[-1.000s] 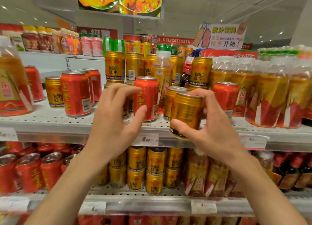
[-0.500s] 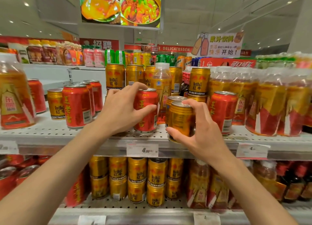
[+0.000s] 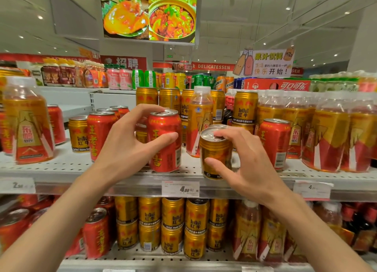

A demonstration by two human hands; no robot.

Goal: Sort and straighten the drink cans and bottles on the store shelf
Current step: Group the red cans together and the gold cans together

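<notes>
My left hand (image 3: pixel 130 147) grips a tall red can (image 3: pixel 166 143) standing upright near the front of the white shelf (image 3: pixel 67 167); thumb on its front, fingers round its top rim. My right hand (image 3: pixel 246 163) holds a short gold Red Bull can (image 3: pixel 214 155) at the shelf's front edge, thumb low on its side, fingertips on its lid. Behind stand a clear-topped orange bottle (image 3: pixel 201 116) and stacked gold cans (image 3: pixel 245 106). Another red can (image 3: pixel 275 141) stands just right of my right hand.
Left on the shelf are red cans (image 3: pixel 100 133), a gold can (image 3: pixel 78 134) and a large bottle (image 3: pixel 28 124). Bottles (image 3: pixel 330 133) crowd the right side. The lower shelf holds stacked gold cans (image 3: pixel 173 224), red cans and bottles. A price tag (image 3: pixel 180 188) hangs at the edge.
My left hand has closed round the red can. My right hand has lowered the gold can from a tilted hold onto the shelf's front edge and shifted its fingers to the lid.
</notes>
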